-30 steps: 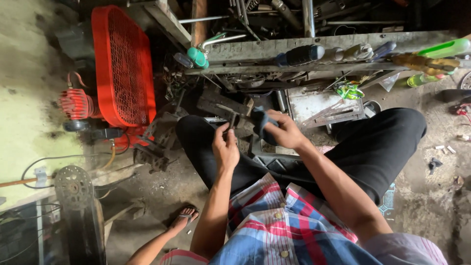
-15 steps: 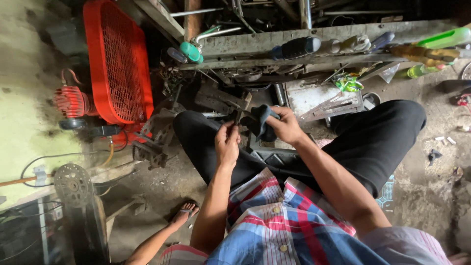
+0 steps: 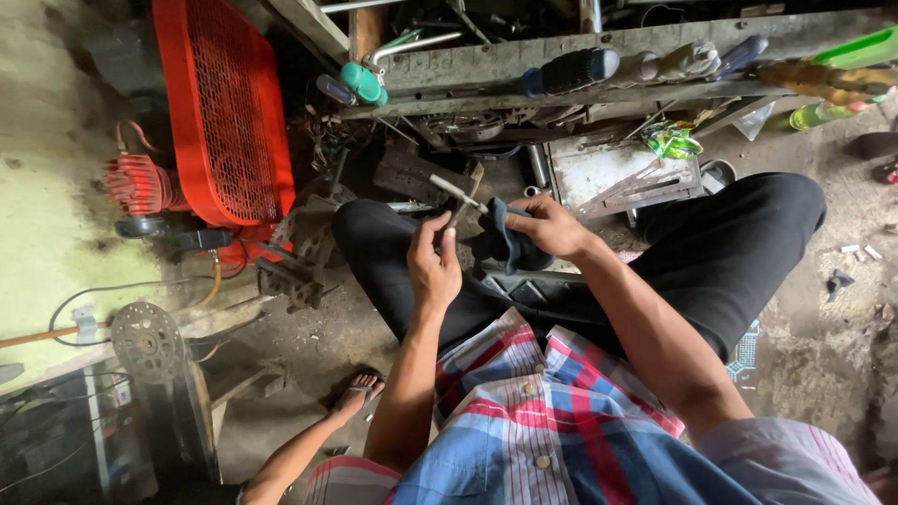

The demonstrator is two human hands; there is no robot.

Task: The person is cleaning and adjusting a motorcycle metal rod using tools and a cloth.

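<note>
My left hand [image 3: 433, 266] pinches the end of a thin metal rod [image 3: 456, 192] over my lap, fingers together on it. My right hand [image 3: 547, 227] clamps a dark rag [image 3: 505, 238] around it. Best to wipe along its length, keeping the pinch firm.

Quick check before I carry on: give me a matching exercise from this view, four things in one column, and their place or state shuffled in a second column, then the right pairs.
Things:
1. left hand
2. right hand
3. red mesh guard
4. sprocket

Places or states:
A. low on the left, beside the wooden plank
B. gripping a dark cloth
C. upper left, leaning over the compressor
D. fingers pinched near the thin metal rod

Pairs: 1-D, 2-B, 3-C, 4-A
</note>
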